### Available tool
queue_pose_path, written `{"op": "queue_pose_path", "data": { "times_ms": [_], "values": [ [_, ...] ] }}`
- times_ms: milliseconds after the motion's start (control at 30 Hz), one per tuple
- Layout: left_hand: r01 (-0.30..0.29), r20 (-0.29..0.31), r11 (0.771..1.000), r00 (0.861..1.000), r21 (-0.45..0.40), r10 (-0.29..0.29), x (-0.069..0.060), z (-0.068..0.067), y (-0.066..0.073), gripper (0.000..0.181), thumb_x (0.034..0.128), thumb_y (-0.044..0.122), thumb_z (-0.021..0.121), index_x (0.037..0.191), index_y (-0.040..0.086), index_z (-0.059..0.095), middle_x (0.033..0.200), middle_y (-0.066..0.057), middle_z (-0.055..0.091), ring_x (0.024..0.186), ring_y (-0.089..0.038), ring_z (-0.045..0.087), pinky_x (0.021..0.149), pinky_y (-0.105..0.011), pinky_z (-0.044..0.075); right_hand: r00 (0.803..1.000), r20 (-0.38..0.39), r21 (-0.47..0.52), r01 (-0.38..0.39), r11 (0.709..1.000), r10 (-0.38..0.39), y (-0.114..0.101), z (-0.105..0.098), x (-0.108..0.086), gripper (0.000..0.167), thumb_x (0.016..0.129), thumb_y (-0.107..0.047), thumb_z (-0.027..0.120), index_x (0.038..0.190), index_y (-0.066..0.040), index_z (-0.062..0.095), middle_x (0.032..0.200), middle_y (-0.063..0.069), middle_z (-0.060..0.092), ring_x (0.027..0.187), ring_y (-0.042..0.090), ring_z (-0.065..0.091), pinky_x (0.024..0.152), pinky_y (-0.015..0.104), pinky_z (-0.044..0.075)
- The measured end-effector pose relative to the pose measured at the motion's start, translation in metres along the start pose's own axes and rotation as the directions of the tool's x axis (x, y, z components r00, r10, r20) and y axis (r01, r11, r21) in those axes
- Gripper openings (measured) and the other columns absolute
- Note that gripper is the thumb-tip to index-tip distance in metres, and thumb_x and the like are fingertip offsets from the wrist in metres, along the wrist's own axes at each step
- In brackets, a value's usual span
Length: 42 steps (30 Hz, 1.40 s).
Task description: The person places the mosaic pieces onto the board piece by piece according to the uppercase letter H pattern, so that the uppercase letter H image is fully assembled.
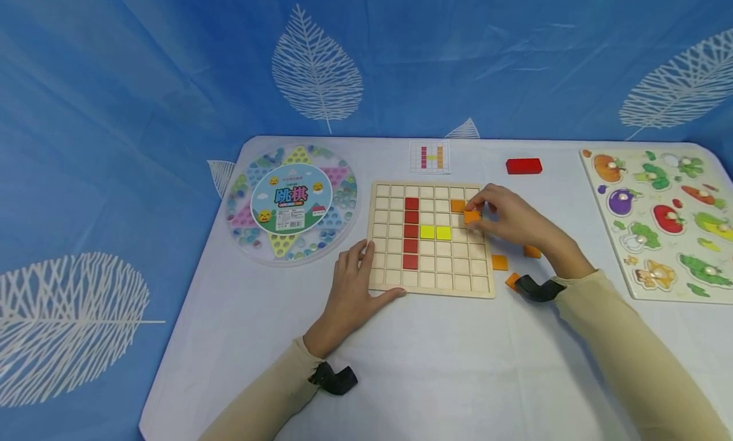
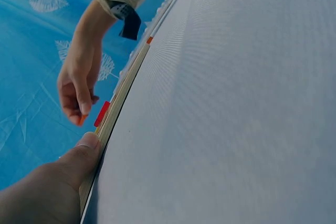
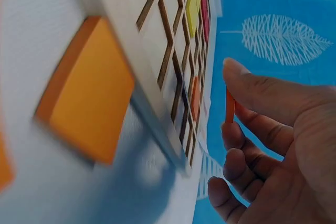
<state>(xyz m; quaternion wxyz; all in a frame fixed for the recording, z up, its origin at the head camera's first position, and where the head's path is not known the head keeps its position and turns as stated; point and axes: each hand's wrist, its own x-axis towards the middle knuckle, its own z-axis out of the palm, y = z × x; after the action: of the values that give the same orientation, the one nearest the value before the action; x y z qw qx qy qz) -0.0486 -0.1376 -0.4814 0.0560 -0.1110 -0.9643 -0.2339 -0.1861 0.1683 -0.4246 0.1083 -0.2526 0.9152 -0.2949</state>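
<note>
A wooden grid board (image 1: 424,279) lies on the white table. Five red square tiles form a column on it, with two yellow tiles (image 1: 435,232) beside them and one orange tile (image 1: 457,205) toward the upper right. My right hand (image 1: 509,215) pinches another orange tile (image 3: 230,106) between thumb and fingertips, held just above the board's right side. At the board's lower left corner rests my left hand (image 1: 352,291), its thumb (image 2: 86,148) along the front edge and its fingers against the left edge. Loose orange tiles (image 1: 499,262) lie right of the board, beneath my right wrist.
Behind the board lies a small pattern card (image 1: 429,157), with a red block (image 1: 523,166) farther right. A round Chinese checkers set (image 1: 292,202) with marbles is at the left. A vegetable peg puzzle (image 1: 658,221) lies on the right.
</note>
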Motion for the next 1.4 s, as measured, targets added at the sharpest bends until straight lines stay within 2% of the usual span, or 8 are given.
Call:
{"op": "queue_pose_path", "data": {
  "times_ms": [233, 533, 1167, 1400],
  "values": [
    [-0.012, -0.011, 1.000, 1.000, 0.007, 0.012, -0.001, 0.002, -0.002, 0.105, 0.0737, 0.063, 0.075, 0.149, 0.002, 0.036, 0.145, -0.015, 0.038, 0.115, -0.025, 0.040, 0.091, -0.040, 0.039, 0.999, 0.026, 0.040, -0.047, 0.998, 0.046, -0.001, 0.011, 0.015, 0.031, 0.082, -0.015, 0.079, 0.107, -0.005, 0.065, 0.094, 0.007, 0.057, 0.082, 0.021, 0.046, 0.069, 0.027, 0.037],
    [-0.024, -0.023, 1.000, 0.999, 0.012, 0.025, 0.001, 0.002, -0.003, 0.105, 0.0735, 0.063, 0.076, 0.148, 0.001, 0.037, 0.145, -0.015, 0.038, 0.113, -0.025, 0.041, 0.089, -0.039, 0.039, 0.993, 0.052, 0.052, -0.109, 0.993, 0.107, -0.001, 0.016, 0.019, 0.032, 0.083, -0.014, 0.079, 0.110, -0.004, 0.065, 0.095, 0.009, 0.055, 0.082, 0.022, 0.046, 0.068, 0.029, 0.036],
    [0.001, 0.003, 1.000, 1.000, 0.003, -0.001, 0.000, 0.001, -0.001, 0.105, 0.0737, 0.063, 0.076, 0.149, 0.002, 0.036, 0.146, -0.014, 0.038, 0.115, -0.025, 0.040, 0.091, -0.039, 0.039, 0.994, 0.062, 0.029, -0.094, 0.995, 0.092, -0.002, 0.019, 0.019, 0.032, 0.082, -0.015, 0.080, 0.109, -0.006, 0.065, 0.095, 0.009, 0.054, 0.087, 0.022, 0.047, 0.073, 0.031, 0.037],
    [-0.006, -0.003, 1.000, 1.000, 0.010, 0.006, 0.000, 0.000, 0.000, 0.105, 0.0737, 0.063, 0.076, 0.149, 0.001, 0.036, 0.145, -0.015, 0.038, 0.115, -0.025, 0.040, 0.090, -0.039, 0.039, 0.995, 0.065, 0.022, -0.077, 0.997, 0.076, -0.001, 0.018, 0.019, 0.034, 0.081, -0.014, 0.080, 0.110, -0.006, 0.064, 0.096, 0.008, 0.053, 0.087, 0.022, 0.047, 0.073, 0.031, 0.038]
  ]
}}
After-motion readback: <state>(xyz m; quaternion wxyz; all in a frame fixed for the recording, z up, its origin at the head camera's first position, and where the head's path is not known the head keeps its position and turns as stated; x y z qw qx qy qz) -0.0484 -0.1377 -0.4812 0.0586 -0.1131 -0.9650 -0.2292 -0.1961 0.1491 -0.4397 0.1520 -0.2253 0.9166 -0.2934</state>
